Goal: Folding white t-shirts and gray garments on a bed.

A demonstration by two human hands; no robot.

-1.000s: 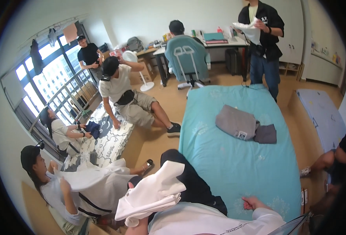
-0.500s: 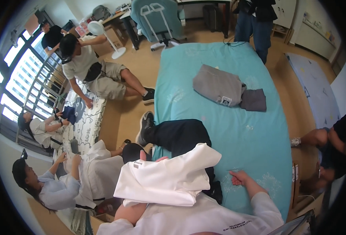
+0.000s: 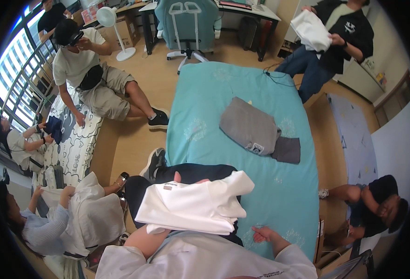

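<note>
A folded white T-shirt (image 3: 195,207) lies across my left hand (image 3: 178,178), above my lap. Only the thumb and a bit of the fingers show past the collar edge; the shirt hides the rest of that hand. My right hand (image 3: 262,234) rests on the teal bedspread (image 3: 270,200), holding nothing, its fingers loosely apart. Farther up the bed lie a folded grey garment (image 3: 249,125) with a small printed patch and, against its right end, a smaller dark grey folded cloth (image 3: 287,149).
A standing person at the far right holds a white cloth (image 3: 311,30). Several people sit on the left, on and beside a patterned mattress (image 3: 70,135); another crouches at the right. A white fan (image 3: 118,32) and a teal office chair (image 3: 186,25) stand beyond the bed.
My view has shifted, so the bed and the grey garments appear lower and farther left. The standing person's white cloth has come into view. My left hand still carries the T-shirt.
</note>
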